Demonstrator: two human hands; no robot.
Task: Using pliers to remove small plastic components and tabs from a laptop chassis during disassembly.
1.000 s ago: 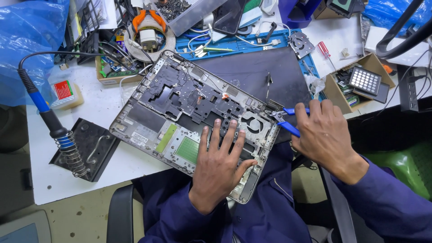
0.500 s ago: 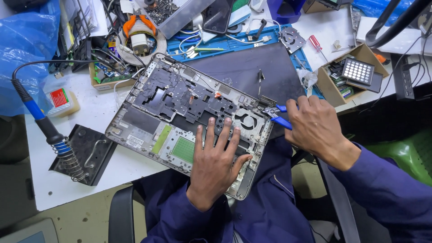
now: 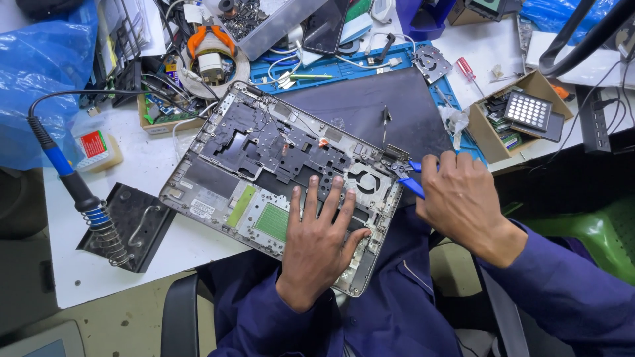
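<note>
Hands at the bench: left hand point(image 3: 316, 241) lies flat, fingers spread, on the opened laptop chassis point(image 3: 284, 172) at centre frame; right hand point(image 3: 463, 198) is clamped on blue-handled pliers point(image 3: 411, 177), pointing left at its right-edge hinge.

The left hand point(image 3: 316, 241) presses flat on the opened laptop chassis point(image 3: 264, 165); the right hand point(image 3: 463, 198) holds a blue-handled tool point(image 3: 411, 178) at its right edge.

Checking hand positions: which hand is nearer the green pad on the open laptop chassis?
Left. The left hand lies flat just beside the green pad; the right hand sits off the chassis's far edge.
</note>
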